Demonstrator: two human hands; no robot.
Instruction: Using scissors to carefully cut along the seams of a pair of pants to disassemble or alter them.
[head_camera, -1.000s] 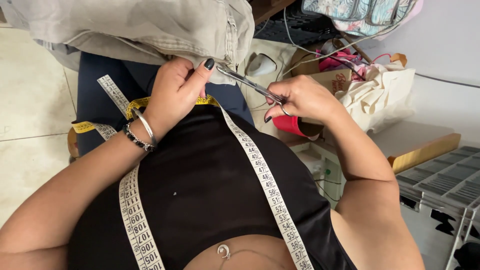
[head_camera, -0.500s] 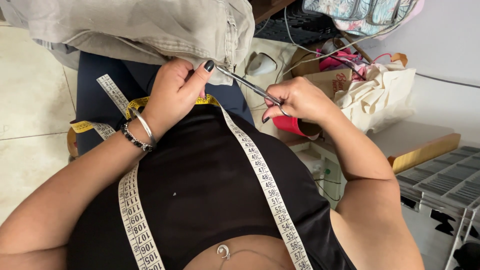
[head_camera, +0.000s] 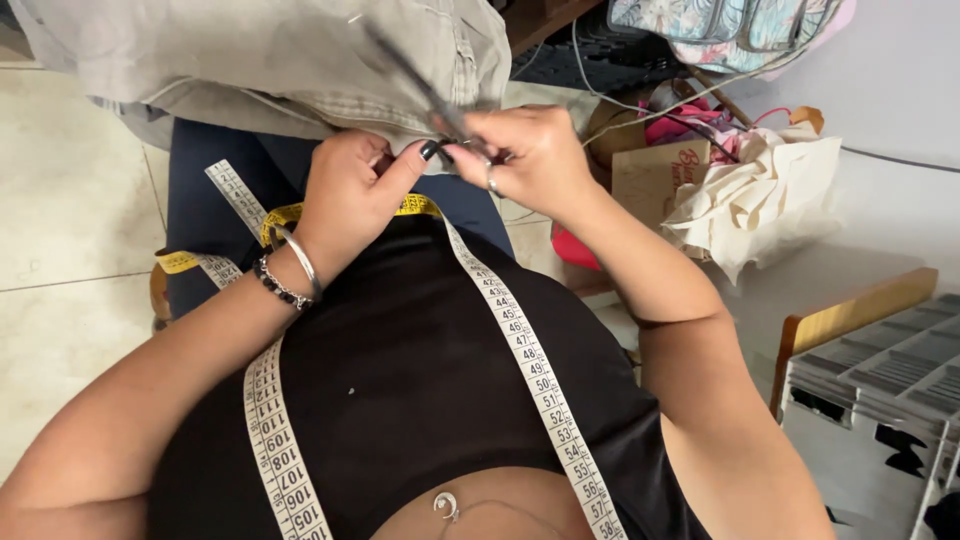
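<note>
The fingers of the left hand (head_camera: 350, 190) are clenched on the lower edge of the beige-grey woven garment (head_camera: 270, 60), pinching a fold just above the lap; the fingers of the right hand (head_camera: 525, 150) are closed through the handles of the slim metal scissors (head_camera: 420, 85), whose blades slant up and left over the cloth. The two hands nearly touch at the hem.

Nearest the camera, a white and yellow measuring tape (head_camera: 520, 360) hangs round the neck down over the black top. To cut cleanly here, I judge the pinched fold should be kept taut and the blade tips kept clear of the left thumb.

Farther off lie a crumpled cream cloth (head_camera: 750, 200) and tangled cables (head_camera: 640, 60).
</note>
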